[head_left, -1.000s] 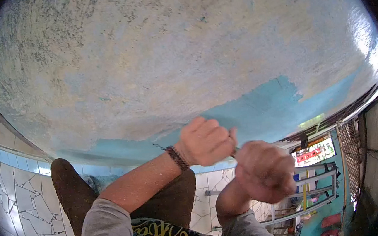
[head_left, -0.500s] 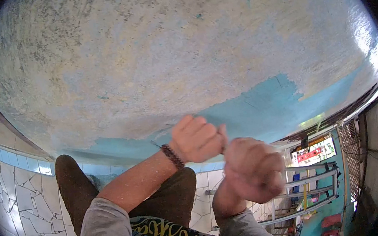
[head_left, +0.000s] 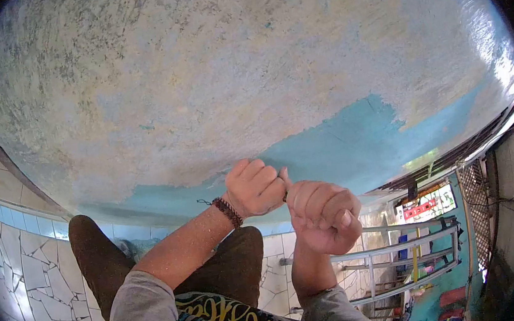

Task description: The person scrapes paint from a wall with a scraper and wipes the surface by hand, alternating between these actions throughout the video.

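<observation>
My left hand [head_left: 256,187] is closed in a fist in front of the wall, with a dark braided bracelet [head_left: 228,213] on its wrist. Right beside it, my right hand [head_left: 324,214] is closed too, its knuckles turned up. Between the two fists a small dark bit shows, too small to make out, so what they grip is hidden. Behind them the wall [head_left: 231,88] has a patchy grey and cream surface, with turquoise paint [head_left: 336,143] along its lower part.
A metal ladder [head_left: 401,247] lies across the view at the lower right, near a bright window [head_left: 428,206] and a lattice panel [head_left: 476,213]. The floor [head_left: 45,274] has cracked-pattern white tiles. My bent knees [head_left: 95,244] are close to the wall.
Both hands have moved slightly left, still together. My right hand has also risen a little and shows more sharply, its fingers still closed.
</observation>
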A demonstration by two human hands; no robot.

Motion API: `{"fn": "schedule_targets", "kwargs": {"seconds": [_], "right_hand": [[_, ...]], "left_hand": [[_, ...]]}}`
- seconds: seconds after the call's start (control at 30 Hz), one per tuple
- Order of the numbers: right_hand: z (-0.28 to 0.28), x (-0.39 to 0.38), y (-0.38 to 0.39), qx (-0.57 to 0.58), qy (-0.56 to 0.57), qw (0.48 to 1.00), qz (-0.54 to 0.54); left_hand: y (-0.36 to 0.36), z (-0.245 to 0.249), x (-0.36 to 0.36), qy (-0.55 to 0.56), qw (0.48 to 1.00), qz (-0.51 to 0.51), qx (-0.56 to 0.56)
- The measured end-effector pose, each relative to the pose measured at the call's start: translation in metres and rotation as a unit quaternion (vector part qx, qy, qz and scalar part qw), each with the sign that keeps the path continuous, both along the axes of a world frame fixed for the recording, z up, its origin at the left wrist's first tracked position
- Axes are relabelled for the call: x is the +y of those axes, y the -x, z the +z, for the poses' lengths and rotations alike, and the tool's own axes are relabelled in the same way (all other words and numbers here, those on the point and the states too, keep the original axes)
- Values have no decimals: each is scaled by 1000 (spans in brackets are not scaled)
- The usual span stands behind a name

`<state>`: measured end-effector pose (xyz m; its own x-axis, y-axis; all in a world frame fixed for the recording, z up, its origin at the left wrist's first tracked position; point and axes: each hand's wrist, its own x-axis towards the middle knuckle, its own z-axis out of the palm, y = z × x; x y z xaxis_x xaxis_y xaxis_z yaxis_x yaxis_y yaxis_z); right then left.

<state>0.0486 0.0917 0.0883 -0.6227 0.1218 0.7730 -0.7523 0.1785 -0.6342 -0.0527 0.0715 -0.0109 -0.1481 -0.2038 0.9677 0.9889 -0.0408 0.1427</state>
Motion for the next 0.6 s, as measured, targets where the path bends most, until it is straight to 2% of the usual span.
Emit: {"fn": "schedule_targets", "kwargs": {"seconds": [0.03,0.07,0.13,0.2,0.3,0.33,0.43,0.53,0.6], "right_hand": [[2,-1,-1,-17,-6,1000,1],[4,1,-9,-1,-42,998,-42],[18,0,-3,38,-41,998,35],[18,4,0,60,-20,996,58],[4,3,-5,-25,11,1000,-1],[4,3,-5,-22,16,1000,15],[15,5,-6,18,-14,998,65],[13,0,-3,48,-19,997,50],[-3,6,0,31,-45,998,19]], "left_hand": [[-1,0,-3,3,1000,1,-5],[-3,4,-2,-14,1000,-1,3],[-1,28,-5,-48,999,-3,25],[3,20,1,-45,999,3,16],[2,10,-3,-14,1000,10,6],[2,8,-7,3,1000,17,-1],[-3,21,0,-34,999,-3,10],[0,21,2,-39,999,0,21],[3,-2,4,-20,1000,8,3]]}}
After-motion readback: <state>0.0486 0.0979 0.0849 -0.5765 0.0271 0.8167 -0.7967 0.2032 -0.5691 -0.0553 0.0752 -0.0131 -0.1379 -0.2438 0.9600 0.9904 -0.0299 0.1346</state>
